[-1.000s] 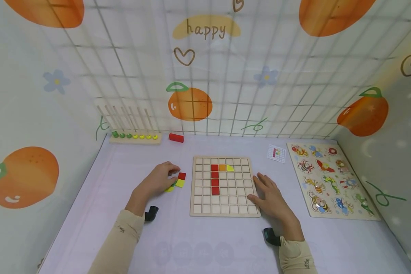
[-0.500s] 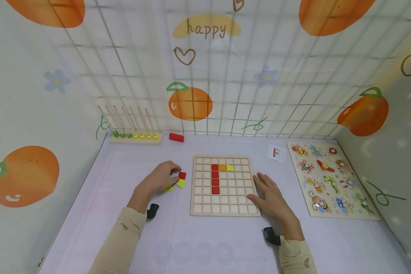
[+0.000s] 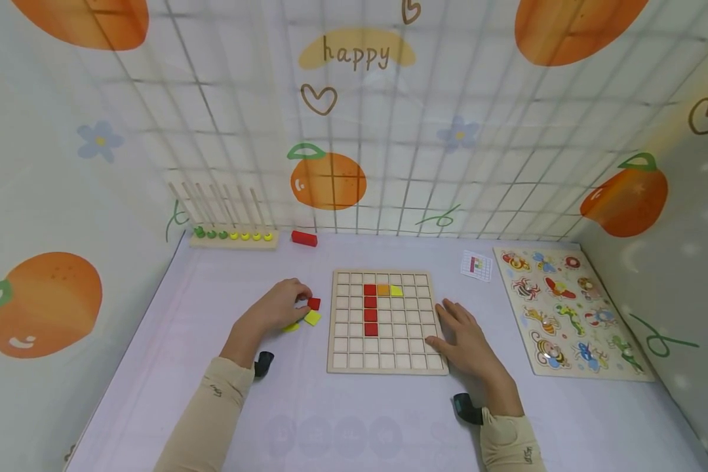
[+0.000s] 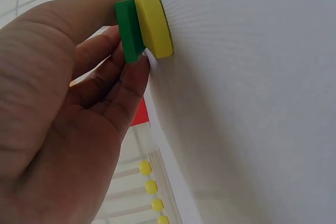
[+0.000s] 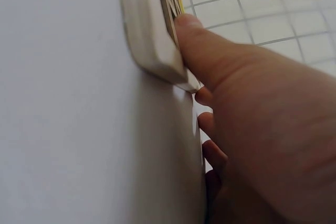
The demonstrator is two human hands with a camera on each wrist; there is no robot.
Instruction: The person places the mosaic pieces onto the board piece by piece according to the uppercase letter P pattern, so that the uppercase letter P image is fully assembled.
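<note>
My left hand (image 3: 274, 308) pinches a green tile (image 4: 128, 32) between thumb and fingers, close beside a yellow curved piece (image 4: 153, 19) in the left wrist view. Just right of those fingers lie a red tile (image 3: 314, 304) and a yellow tile (image 3: 313, 318); the hand partly covers another yellow piece (image 3: 291, 327). The wooden grid board (image 3: 354, 360) holds a column of red tiles (image 3: 370, 315), an orange tile (image 3: 383, 290) and a yellow piece (image 3: 396, 290). At the board's right edge rests my right hand (image 3: 469, 341), thumb on the rim, other fingers loosely extended.
A small pattern card (image 3: 476, 265) lies beyond the board, with an insect puzzle board (image 3: 572, 311) to its right. At the back left stand a bead-and-peg rack (image 3: 233, 243) and a red block (image 3: 304, 238).
The yellow tile beside my left fingers has turned and shifted slightly right. Green showing by those fingers is now hidden in the head view. My right hand has stayed in place.
</note>
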